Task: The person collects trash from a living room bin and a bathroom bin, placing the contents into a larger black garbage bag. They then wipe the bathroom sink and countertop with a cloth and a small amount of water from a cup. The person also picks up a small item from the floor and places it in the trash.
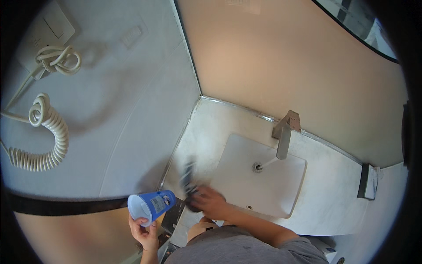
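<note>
My left hand (143, 231) grips a blue tapered cup (161, 204) near its wide rim. The cup is tilted, its white inside facing left, and its side bears a printed label. Over the left end of the counter, my right hand (211, 204) is closed around a dark object (188, 188) with pale streaks. Motion blur hides what kind of object it is. To the right of that hand lies a white rectangular sink basin (263, 191). A metal faucet (284, 142) pours a thin stream of water towards the round drain (257, 167).
A pale counter (333, 194) surrounds the basin and meets the wall behind the faucet. A coiled white cord (56, 142) and a knotted cord (59, 59) hang on the left wall beside a white wall-mounted unit (56, 29). A dark-edged box (368, 181) stands at the counter's right end.
</note>
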### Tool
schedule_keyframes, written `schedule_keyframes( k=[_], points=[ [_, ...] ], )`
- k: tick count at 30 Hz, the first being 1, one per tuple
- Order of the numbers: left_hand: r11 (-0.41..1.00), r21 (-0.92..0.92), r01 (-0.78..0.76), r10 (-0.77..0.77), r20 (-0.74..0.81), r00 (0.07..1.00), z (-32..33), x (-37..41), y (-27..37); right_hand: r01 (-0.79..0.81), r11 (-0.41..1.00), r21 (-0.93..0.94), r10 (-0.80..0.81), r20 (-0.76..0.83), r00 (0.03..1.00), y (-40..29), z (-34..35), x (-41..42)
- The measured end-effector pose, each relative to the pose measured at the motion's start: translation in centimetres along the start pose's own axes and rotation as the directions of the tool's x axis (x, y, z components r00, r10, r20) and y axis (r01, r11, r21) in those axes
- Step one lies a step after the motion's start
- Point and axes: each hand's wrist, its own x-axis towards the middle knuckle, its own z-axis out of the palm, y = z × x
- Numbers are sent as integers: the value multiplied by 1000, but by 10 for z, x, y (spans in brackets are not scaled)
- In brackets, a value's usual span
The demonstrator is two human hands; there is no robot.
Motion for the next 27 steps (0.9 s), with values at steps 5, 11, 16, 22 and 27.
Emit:
schedule_keyframes(
  k=[5, 11, 16, 22, 27],
  points=[
    [998, -26, -50, 53, 130, 990, -11, 4, -9, -35, 989, -144, 55, 140, 989, 36, 31, 122],
    [994, -14, -108, 107, 291, 951, -36, 18, -26, -587, 779, -222, 467, -421, 778, 149, -24, 64],
    [972, 32, -233, 204, 373, 905, -44, 24, -24, -909, 392, 138, 852, -427, 303, 137, -65, -28],
    [955, -71, -289, 293, 393, 872, -2, 18, -29, -431, 884, -182, 427, -64, 902, 35, -4, 58],
    [964, -106, -246, 266, 488, 831, 15, 22, -33, -248, 925, -289, 243, -53, 969, 121, 10, 136]
  ],
)
